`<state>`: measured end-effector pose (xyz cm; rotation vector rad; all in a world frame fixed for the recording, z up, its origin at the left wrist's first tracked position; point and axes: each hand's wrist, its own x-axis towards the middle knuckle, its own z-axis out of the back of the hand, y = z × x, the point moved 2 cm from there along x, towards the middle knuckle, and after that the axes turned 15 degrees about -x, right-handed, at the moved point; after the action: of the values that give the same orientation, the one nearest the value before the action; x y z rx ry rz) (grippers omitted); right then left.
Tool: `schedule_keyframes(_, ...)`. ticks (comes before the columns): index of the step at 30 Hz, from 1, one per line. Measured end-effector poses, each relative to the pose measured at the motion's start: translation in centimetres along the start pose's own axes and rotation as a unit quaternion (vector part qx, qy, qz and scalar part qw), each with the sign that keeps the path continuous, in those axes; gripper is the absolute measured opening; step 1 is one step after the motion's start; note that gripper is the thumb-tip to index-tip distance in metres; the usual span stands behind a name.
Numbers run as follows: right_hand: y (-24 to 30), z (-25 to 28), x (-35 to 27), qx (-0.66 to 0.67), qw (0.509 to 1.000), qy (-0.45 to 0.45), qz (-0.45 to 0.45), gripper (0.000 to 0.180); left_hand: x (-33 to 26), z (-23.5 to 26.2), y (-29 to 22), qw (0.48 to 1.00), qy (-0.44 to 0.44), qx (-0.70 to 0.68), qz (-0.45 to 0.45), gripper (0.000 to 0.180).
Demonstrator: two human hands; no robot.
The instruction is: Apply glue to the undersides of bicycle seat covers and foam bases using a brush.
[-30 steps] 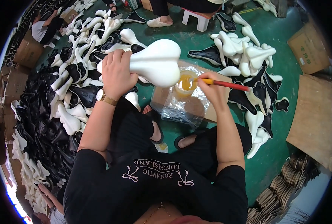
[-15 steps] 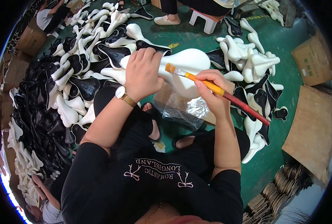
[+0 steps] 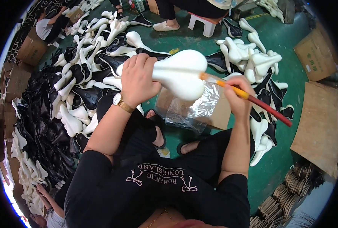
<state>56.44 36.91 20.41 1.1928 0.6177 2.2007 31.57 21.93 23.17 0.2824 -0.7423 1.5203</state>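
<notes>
A white bicycle saddle pad (image 3: pixel 184 74) is held out in front of me, its smooth top face up and its wide end to the right. My left hand (image 3: pixel 139 78) grips it over the narrow end, fingers wrapped round it. In my right hand (image 3: pixel 239 95) is a paintbrush (image 3: pixel 239 91) with a yellow and red handle. Its bristles touch the pad's wide end, or hover just over it; I cannot tell which. Below the pad stands a cardboard box (image 3: pixel 216 112) with clear plastic film (image 3: pixel 188 110) on it.
Left lies a heap of white and black saddle parts (image 3: pixel 72 117) beside a black pile (image 3: pixel 39 117). More pads (image 3: pixel 248 57) are stacked at the right, near cardboard boxes (image 3: pixel 315 53). A person sits by a white stool (image 3: pixel 202 24) at the far side; others work at the left edge.
My right hand has moved right with the brush, whose bristles went from the pad's narrow middle to its wide end. My left hand and the pad have shifted slightly left.
</notes>
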Motion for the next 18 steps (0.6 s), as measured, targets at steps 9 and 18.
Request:
schedule_keyframes(9, -1.2, 0.1, -1.0, 0.075, 0.994, -0.003, -0.077, 0.005, -0.5, 1.0, 0.6, 0.999, -0.005, 0.018, 0.028, 0.045)
schedule_keyframes(18, -1.8, 1.9, -1.7, -0.007, 0.989, -0.012, -0.144, 0.008, -0.8, 0.0, 3.2, 0.997, 0.004, 0.010, 0.076, 0.045)
